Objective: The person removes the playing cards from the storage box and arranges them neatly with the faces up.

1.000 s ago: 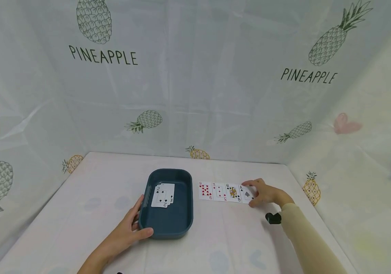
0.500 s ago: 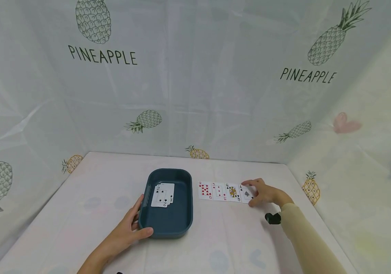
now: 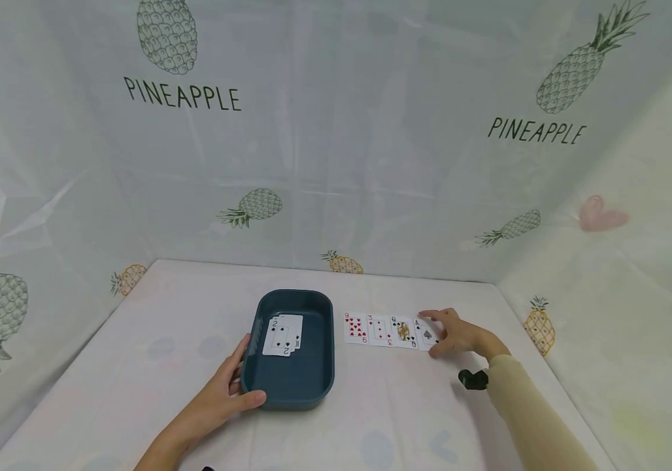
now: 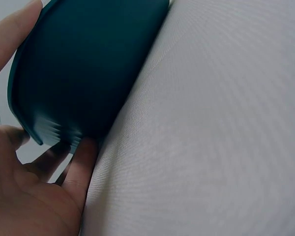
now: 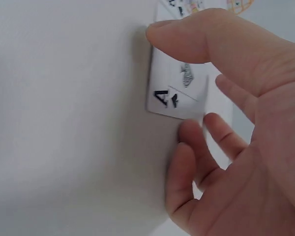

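White cloth (image 3: 336, 441) with faint blue and pink blotches covers the table, its far edge meeting a pale grey-white back sheet (image 3: 371, 163) printed with pineapples and the lettering PINEAPPLE. Pineapples also mark the sheets at either side; the right sheet (image 3: 636, 314) bears a reddish heart (image 3: 603, 214) as well. The hangings are creased and soft folds catch the light, most sharply at the left.

On the cloth, near the middle, stands a dark blue-green tray (image 3: 289, 389) with rounded corners. The left hand (image 3: 221, 389) holds its near left corner, thumb over the rim and fingers against the outer wall. Inside lie overlapping cards (image 3: 279, 339), the top one marked 2; those beneath are mostly covered.

To the tray's right, flat on the table, a row runs from the nine of hearts (image 3: 355, 328) through the three of diamonds (image 3: 380, 331) and a queen (image 3: 403, 332) to the ace of spades (image 3: 427, 334). Curved over that ace, the right hand (image 3: 459, 335) grips it end to end between thumb and forefinger. Beside the pale sleeve (image 3: 538, 415) is a black object (image 3: 474, 379), perhaps the wrist camera.
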A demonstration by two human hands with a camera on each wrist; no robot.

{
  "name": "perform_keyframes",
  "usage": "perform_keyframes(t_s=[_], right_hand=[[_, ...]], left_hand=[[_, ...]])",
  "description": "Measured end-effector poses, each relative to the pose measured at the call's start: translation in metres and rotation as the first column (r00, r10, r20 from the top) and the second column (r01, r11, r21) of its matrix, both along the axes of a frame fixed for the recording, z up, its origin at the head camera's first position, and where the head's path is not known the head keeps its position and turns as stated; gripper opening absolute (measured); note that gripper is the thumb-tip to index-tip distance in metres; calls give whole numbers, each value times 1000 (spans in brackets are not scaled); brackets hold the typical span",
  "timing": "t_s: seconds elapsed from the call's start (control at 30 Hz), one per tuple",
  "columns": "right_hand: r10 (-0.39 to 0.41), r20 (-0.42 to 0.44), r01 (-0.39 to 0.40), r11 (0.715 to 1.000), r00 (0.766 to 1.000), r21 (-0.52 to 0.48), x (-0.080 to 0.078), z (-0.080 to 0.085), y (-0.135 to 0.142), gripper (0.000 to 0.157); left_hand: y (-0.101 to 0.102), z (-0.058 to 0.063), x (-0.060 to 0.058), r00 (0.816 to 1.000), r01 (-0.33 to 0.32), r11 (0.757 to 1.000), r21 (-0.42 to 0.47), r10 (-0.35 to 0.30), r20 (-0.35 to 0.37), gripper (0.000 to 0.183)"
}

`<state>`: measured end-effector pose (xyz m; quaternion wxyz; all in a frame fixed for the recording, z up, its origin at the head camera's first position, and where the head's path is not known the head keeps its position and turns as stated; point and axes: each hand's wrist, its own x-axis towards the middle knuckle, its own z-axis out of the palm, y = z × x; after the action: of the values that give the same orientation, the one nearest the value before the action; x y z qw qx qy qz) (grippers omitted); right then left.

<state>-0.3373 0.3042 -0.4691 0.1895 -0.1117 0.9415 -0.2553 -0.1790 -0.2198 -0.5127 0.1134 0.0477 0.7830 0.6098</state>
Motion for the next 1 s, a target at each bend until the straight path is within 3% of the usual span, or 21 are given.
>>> perform_keyframes(t_s=[0.13,0.3,0.47,0.67,0.8,1.0], right_hand=[[22,-20,-22,1000,1000,0,3,9,-2,94],[90,-131,-94,995,987,-29,2,29,-24,85],[160,-246,-179,982,956,-58,0,59,-69,79],[229,-275,-262,961,934,-89,2,86,-141,77],[270,-270,-310,944,924,-115,1,88,-190,75],[325,-230,-361,922,917,-138,2,74,-250,67]], left_hand=[[2,0,1,1000,2,1000,7,-2,2,110],[3,1,0,1000,-2,1000,12,1,8,110],[2,1,0,1000,-5,1000,-2,5,11,111],[2,-1,0,1000,-16,1000,-10,16,22,111],[2,0,0,1000,-19,1000,-1,19,24,111],[3,1,-1,1000,-7,1000,-4,7,18,110]])
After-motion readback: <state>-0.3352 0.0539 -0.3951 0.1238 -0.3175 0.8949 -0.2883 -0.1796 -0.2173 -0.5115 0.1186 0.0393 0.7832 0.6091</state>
